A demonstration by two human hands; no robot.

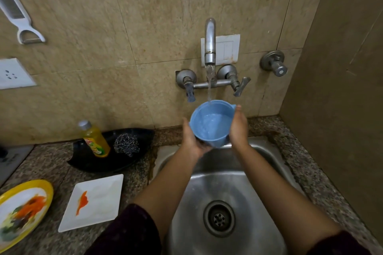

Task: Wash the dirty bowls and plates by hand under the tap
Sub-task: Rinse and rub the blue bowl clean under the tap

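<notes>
Our left hand (192, 141) cups the bottom of the round blue plastic bowl (211, 124). Our right hand (238, 128) hugs its other side, so both hands hold it. We keep it above the shiny steel sink (269, 151), right under the grey metal tap (210, 43). Water (209, 87) runs down into the bowl, and it is partly full.

We think we are only rinsing this one dish, so most of the job is left. Down to the left of our left hand wait a white square plate (97, 198) with an orange smear and a round yellow-rimmed plate (24, 211) with messy food bits. Both look dirty.

Closer to our left hand, a yellow soap bottle (96, 141) and a steel wool scrubber (126, 144) sit in a black dish (93, 161). Nothing stands between our hands and the tap. The bowl may spill if it fills too much.
</notes>
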